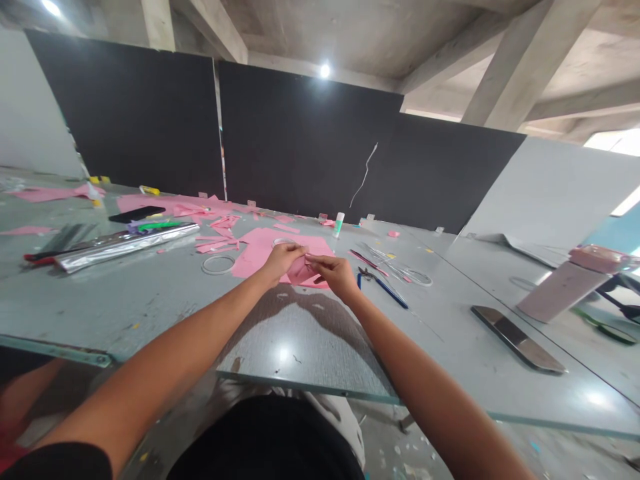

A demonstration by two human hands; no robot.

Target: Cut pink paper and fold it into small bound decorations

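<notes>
Left hand (283,257) and right hand (334,272) meet above the desk (165,293); each grip is pinched on one small pink paper piece (299,269), held over a larger pink sheet (255,253); pliers (383,285) lie just right.

Between fingers (295,252), pink piece (301,270) mostly hidden; dark object (625,309) cut off at right edge.

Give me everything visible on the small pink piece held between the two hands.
The pink piece is small, matte and looks like thin paper, bent rather than flat. The left hand pinches its left edge and the right hand its right side, over the larger pink sheet on the grey table. Its full outline is hidden.
</notes>
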